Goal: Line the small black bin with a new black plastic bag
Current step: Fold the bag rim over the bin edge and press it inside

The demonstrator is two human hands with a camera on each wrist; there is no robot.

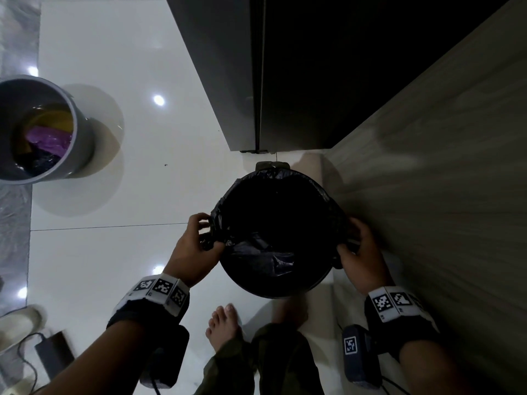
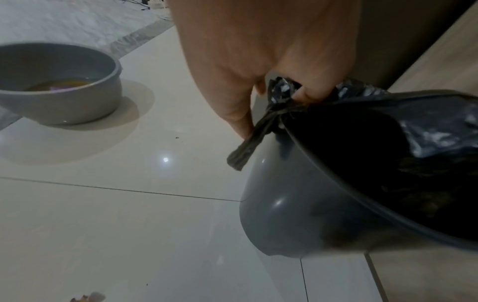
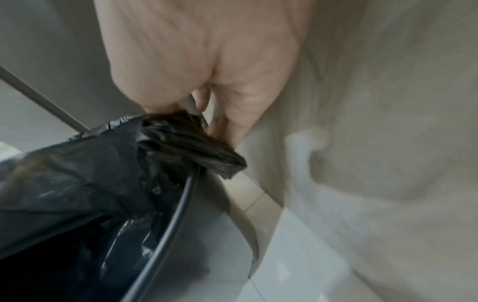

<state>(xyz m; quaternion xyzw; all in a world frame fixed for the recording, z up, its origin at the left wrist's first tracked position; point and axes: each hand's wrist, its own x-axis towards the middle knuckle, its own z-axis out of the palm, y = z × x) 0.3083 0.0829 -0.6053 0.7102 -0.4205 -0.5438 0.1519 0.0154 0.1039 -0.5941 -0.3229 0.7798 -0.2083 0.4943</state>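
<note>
The small black bin [image 1: 273,290] stands on the white floor beside a wood-grain wall. A black plastic bag [image 1: 265,252] hangs inside it, its mouth spread over the far rim. My left hand [image 1: 199,240] pinches a bunched handle of the bag [image 2: 282,96] at the bin's left rim [image 2: 336,179]. My right hand [image 1: 355,246] grips the other bunched handle [image 3: 191,141] at the right rim [image 3: 181,206]. The near part of the bag sags inside the bin.
A grey bucket [image 1: 82,129] with purple and yellow contents stands at the far left on the floor [image 1: 128,252]. A dark cabinet [image 1: 228,81] rises behind the bin, the wall [image 1: 442,181] to its right. My bare feet [image 1: 225,326] are just below the bin.
</note>
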